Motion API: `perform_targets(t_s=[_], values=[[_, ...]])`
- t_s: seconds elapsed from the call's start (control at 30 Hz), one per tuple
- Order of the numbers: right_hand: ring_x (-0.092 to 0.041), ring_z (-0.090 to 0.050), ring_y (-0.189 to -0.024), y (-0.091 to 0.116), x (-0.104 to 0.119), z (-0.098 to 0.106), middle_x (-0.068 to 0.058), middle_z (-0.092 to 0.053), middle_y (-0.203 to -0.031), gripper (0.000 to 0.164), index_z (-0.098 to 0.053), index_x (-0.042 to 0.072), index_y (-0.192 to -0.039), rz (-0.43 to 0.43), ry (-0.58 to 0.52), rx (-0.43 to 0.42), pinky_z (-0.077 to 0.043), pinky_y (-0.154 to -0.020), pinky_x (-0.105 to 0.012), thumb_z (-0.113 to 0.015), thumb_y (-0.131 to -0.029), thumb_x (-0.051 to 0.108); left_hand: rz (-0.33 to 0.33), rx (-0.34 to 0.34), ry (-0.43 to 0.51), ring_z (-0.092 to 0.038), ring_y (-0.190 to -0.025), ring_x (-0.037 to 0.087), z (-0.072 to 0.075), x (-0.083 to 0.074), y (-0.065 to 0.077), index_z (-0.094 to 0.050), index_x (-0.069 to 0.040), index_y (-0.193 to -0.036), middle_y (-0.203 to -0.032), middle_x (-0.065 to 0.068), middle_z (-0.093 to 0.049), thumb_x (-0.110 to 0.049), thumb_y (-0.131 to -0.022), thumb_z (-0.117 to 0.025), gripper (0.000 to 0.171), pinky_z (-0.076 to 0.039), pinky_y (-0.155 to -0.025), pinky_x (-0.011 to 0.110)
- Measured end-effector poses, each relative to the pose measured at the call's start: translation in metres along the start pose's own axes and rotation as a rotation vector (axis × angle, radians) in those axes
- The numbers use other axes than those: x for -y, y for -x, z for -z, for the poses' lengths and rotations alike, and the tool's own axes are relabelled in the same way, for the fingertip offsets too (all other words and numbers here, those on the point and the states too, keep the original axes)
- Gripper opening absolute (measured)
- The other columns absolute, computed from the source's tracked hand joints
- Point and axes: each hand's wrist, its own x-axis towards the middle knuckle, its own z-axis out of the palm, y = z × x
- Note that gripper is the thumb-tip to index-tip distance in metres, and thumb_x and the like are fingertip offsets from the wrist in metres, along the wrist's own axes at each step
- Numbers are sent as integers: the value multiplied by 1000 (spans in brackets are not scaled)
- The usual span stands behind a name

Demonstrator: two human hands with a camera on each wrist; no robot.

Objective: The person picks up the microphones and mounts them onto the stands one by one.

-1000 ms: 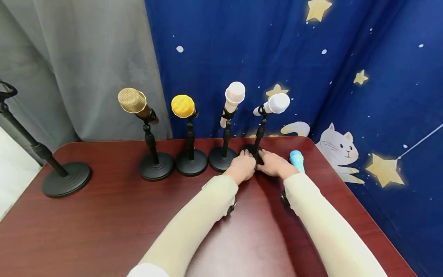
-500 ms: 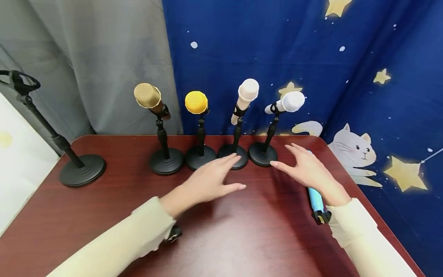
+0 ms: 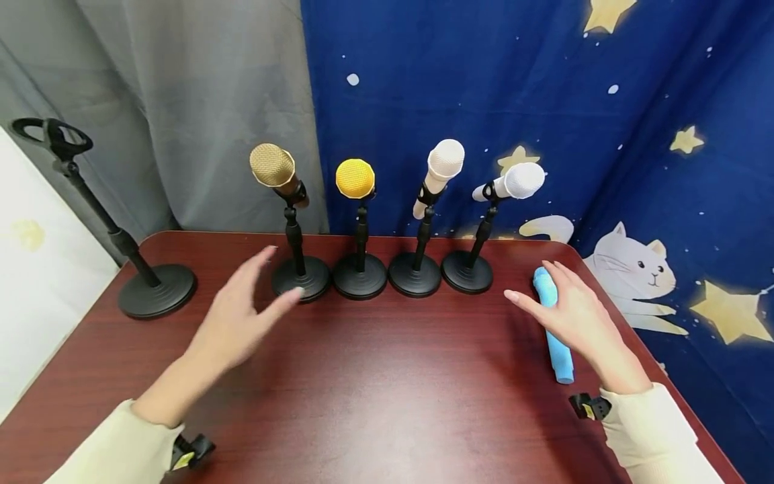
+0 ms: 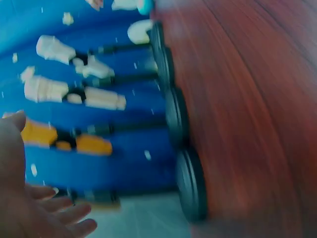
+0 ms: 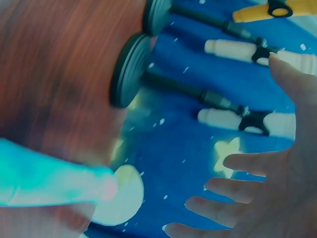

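My left hand (image 3: 232, 323) hovers over the table's left part with fingers spread, in front of the stand of the gold microphone (image 3: 272, 165); it holds nothing. My right hand (image 3: 577, 319) is open above a light-blue stick (image 3: 561, 359), shaped like a microphone handle, that lies on the table. The hand covers part of the stick in the head view; in the right wrist view they look apart. Along the back, a yellow microphone (image 3: 355, 179), a cream microphone (image 3: 445, 160) and a white microphone (image 3: 523, 180) also sit in black stands.
A taller black stand (image 3: 156, 292) with a bare double-ring clip is at the left. The four-microphone row's round bases stand close together near the back edge of the reddish table (image 3: 387, 403). Grey and blue curtains (image 3: 399, 74) hang behind.
Both hands have let go of the white microphone's stand base. The left hand has moved far left; the right has moved right, over the blue stick. The head view has turned slightly left.
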Motion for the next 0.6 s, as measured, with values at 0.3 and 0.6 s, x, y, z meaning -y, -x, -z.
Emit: perform_targets(t_s=[0.3, 0.6], values=[[-56, -43, -131, 3, -28, -6, -38, -41, -147, 105, -31, -4, -155, -45, 61, -53, -38, -100, -74, -59, -88, 72, 204, -461, 154, -39, -142, 21, 49, 50, 3, -33, -27, -157, -157, 7, -39, -31, -97, -64, 67, -31, -115, 21], [-51, -55, -104, 4, -40, -5, -36, -50, -125, 98, -46, -7, -140, -104, 96, -86, -46, -77, -66, -59, -86, 74, 333, -522, 225, -9, -157, 21, 89, 82, -23, 3, -19, -162, -169, 6, -4, -33, -97, -54, 88, -10, -128, 30]])
